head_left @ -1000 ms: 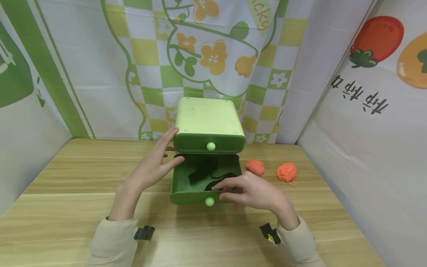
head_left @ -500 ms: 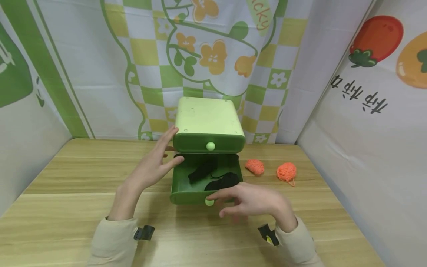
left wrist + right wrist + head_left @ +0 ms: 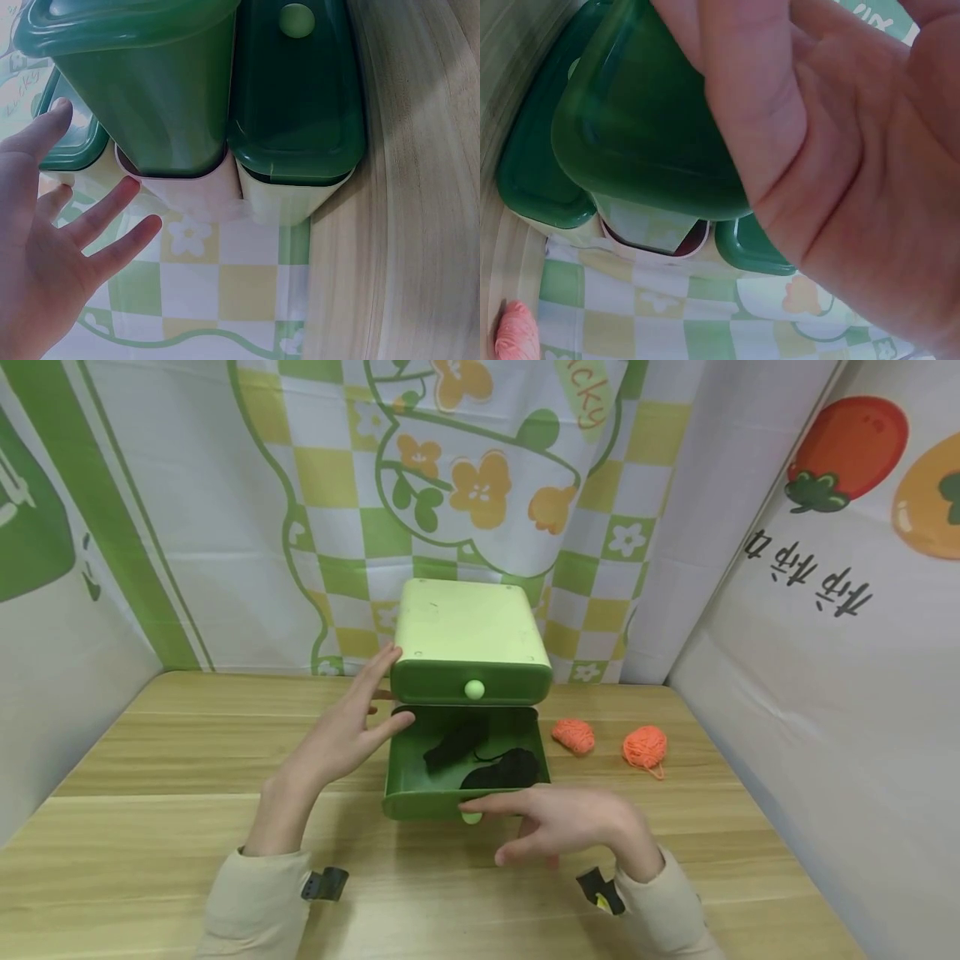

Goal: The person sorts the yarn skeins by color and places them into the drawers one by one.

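A pale green drawer cabinet [image 3: 468, 618] with dark green drawer fronts stands at the table's back. Its middle drawer [image 3: 422, 807] is pulled out; the top drawer [image 3: 427, 683] and the bottom drawer [image 3: 304, 97] are closed. Two black yarn bundles [image 3: 510, 768] lie inside the pulled-out drawer. My left hand [image 3: 337, 731] is spread along the cabinet's left side, fingertips against the top level. My right hand [image 3: 573, 818] is at the pulled-out drawer's front, its extended index finger over the light green knob [image 3: 471, 817]. Both hands hold nothing.
Two orange yarn balls, one oval [image 3: 573, 736] and one round [image 3: 644, 747] with a loose end, lie right of the cabinet on the wooden table [image 3: 187, 843]. A printed curtain [image 3: 330, 527] hangs close behind the cabinet.
My right hand has drawn back from over the drawer's right side and lowered toward its front, uncovering the nearer black yarn bundle. My left hand has stayed in place.
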{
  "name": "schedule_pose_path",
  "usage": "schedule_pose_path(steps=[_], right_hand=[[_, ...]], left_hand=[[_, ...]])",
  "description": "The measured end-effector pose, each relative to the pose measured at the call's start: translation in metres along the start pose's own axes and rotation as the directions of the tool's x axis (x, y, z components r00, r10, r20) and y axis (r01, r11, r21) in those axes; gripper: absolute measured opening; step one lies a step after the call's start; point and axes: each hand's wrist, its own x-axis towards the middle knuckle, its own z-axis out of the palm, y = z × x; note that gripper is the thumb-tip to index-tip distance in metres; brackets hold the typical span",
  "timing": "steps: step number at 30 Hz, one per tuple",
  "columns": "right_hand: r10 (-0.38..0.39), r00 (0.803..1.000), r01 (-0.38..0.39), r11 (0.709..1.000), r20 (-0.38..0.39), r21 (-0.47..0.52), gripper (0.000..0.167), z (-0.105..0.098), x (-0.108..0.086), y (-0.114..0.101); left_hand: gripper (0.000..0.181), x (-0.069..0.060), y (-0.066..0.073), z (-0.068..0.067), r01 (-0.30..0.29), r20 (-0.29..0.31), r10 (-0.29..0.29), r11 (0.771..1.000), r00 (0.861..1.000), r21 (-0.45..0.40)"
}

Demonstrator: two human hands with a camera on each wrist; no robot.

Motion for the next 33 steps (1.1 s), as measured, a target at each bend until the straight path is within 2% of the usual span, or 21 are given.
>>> schedule_pose_path(steps=[11, 18, 21, 27, 33], right_hand=[[-0.037, 0.998, 0.035, 0.998, 0.047, 0.050, 0.065, -0.003, 0.002, 0.010], [-0.079, 0.996, 0.076, 0.995, 0.032, 0.070, 0.064, -0.005, 0.002, 0.013], [-0.097, 0.995, 0.096, 0.994, 0.014, 0.053, 0.063, -0.006, 0.003, 0.014], [-0.150, 0.985, 0.145, 0.987, -0.084, -0.064, 0.057, -0.011, 0.007, 0.017], [-0.166, 0.977, 0.157, 0.985, -0.133, -0.075, 0.054, -0.013, 0.013, 0.022]], left_hand=[[0.083, 0.000, 0.000, 0.000, 0.002, -0.003, -0.002, 1.000, 1.000, 0.008], [0.082, 0.000, 0.001, 0.000, -0.002, -0.001, 0.002, 1.000, 1.000, 0.006], [0.082, 0.000, 0.001, 0.000, 0.002, -0.001, -0.002, 1.000, 1.000, 0.009], [0.082, -0.001, 0.003, -0.001, 0.015, 0.004, -0.015, 1.000, 1.000, 0.008], [0.082, -0.001, 0.003, -0.001, 0.011, 0.003, -0.011, 1.000, 1.000, 0.008]])
